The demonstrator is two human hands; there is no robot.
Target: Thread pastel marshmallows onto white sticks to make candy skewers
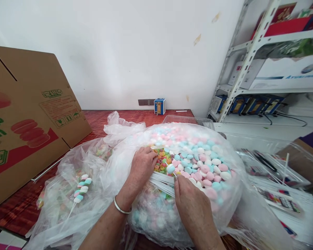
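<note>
My right hand (191, 194) is closed, its fingertips pinching a thin white stick that carries a pale blue and white marshmallow (170, 169). My left hand (144, 161) has its fingers curled together at the edge of a heap of small colourful ring candies (162, 160); anything in its fingertips is hidden. Between my hands lies a bundle of white sticks (161, 182). Around them, a large clear plastic bag (237, 194) holds many pink, blue and white marshmallows (206, 168). A finished-looking marshmallow skewer (82, 188) rests on plastic at the left.
A cardboard box (39, 104) stands at the left on the red-brown table (96, 118). By the wall is a small blue box (159, 106). To the right are clear trays (284, 166), more white sticks (306, 211) and a white metal shelf (250, 59).
</note>
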